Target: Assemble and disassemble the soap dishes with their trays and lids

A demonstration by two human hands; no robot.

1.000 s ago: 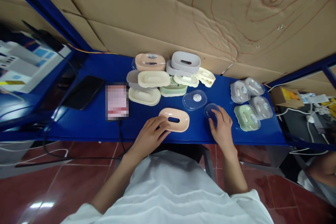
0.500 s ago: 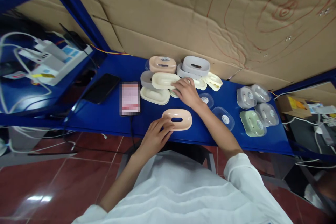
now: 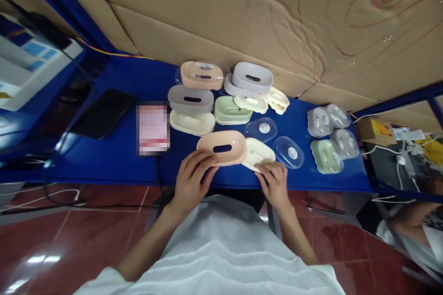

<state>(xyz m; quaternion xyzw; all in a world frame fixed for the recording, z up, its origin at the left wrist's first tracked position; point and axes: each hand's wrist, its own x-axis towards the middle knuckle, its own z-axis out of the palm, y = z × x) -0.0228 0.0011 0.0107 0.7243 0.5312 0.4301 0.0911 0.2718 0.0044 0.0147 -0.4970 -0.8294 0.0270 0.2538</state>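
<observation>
My left hand [image 3: 195,173] grips the lower left edge of a peach soap dish [image 3: 231,139], an oval tray with a dark slot in its floor. In my right hand [image 3: 276,183] is a cream soap dish tray [image 3: 258,152], pinched at its lower right rim. The cream tray meets the right end of the peach dish, its left edge partly covered by it. Both pieces are over the table's front part. Behind them are a green soap dish [image 3: 232,109], a grey dish [image 3: 188,98] and another cream tray [image 3: 192,121].
Two clear lids [image 3: 290,152] lie right of my hands. Several lidded dishes [image 3: 327,156] are grouped at the table's right. A peach dish [image 3: 201,75] and stacked grey dishes [image 3: 252,77] stand by the cardboard wall [image 3: 207,18]. A phone [image 3: 104,113] and a blurred-out screen [image 3: 153,128] are left.
My right hand has taken the cream tray from the pile and brought it forward beside the peach dish, uncovering the green dish. My left hand has raised the peach dish slightly. The view has shifted.
</observation>
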